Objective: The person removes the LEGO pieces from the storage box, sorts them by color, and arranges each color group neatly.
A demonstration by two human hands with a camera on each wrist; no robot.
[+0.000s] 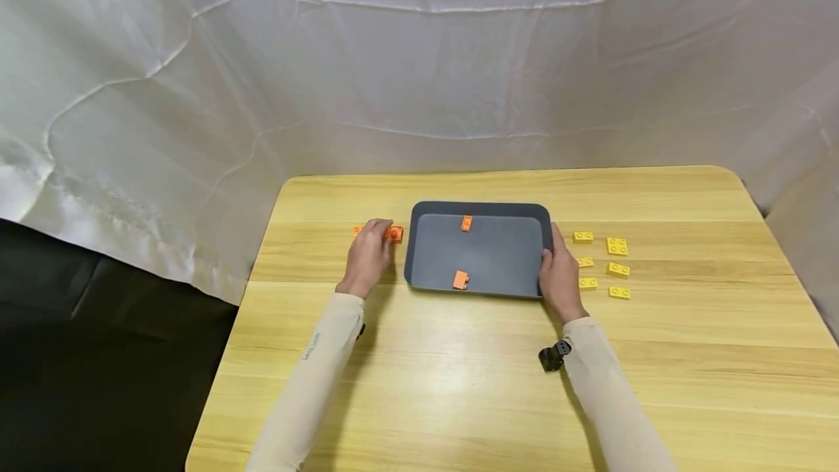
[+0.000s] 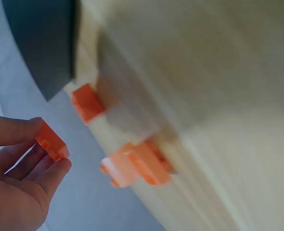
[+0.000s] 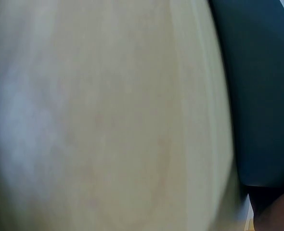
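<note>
My left hand is above the table, just left of the grey tray. In the left wrist view its thumb and fingers pinch an orange toy brick. Below it on the table lie more orange bricks, partly hidden by the hand in the head view. Two orange bricks sit inside the tray, one near the far wall and one near the front wall. My right hand grips the tray's right side, thumb over the rim. The right wrist view shows mostly the tray's outer wall.
Several yellow bricks lie on the wooden table to the right of my right hand, some close beside it. A pale curtain hangs behind the table's far edge. Dark cloth is at the lower left.
</note>
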